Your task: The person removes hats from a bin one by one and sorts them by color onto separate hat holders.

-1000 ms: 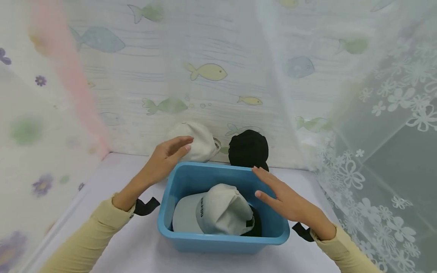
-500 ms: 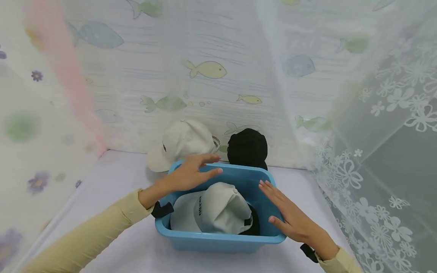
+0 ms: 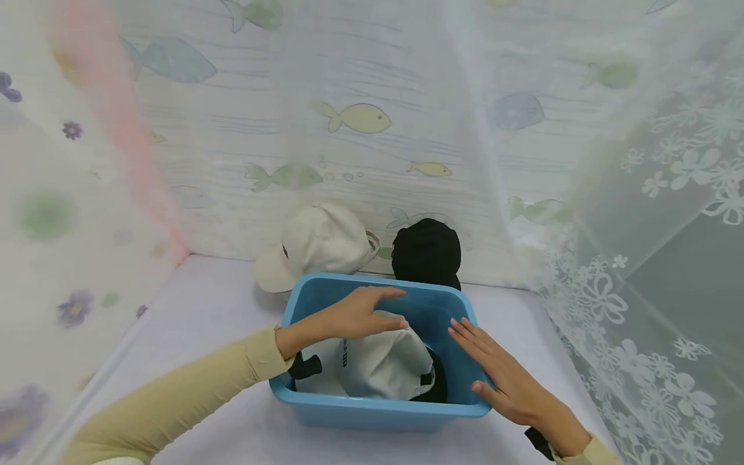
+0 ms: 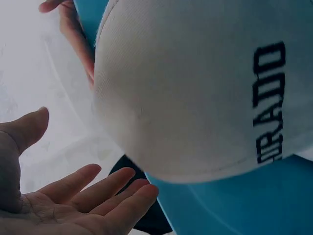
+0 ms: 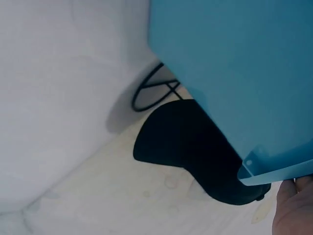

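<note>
A blue plastic tub [image 3: 383, 407] holds a light grey baseball cap [image 3: 380, 374] with dark lettering, and something black [image 3: 438, 381] peeks out beside it. My left hand [image 3: 360, 314] hovers over this cap, its fingers extended and thumb apart. In the left wrist view, the same hand [image 4: 93, 205] has its palm up near the cap's crown [image 4: 181, 98] and grips nothing. At the tub's right rim is my right hand [image 3: 506, 381], fingers straight; the right wrist view puts its fingers [image 5: 288, 191] right at the rim.
Behind the tub, a cream cap [image 3: 325, 239] stands at the left and a black cap [image 3: 427, 252] at the right, against the fish-print curtain [image 3: 360, 119]. A black wire stand [image 5: 139, 100] shows near the black cap. White cloth [image 3: 221, 310] covers the table.
My left hand has moved right and down, from in front of the cream cap to above the grey cap. My right hand has moved slightly down and right along the rim.
</note>
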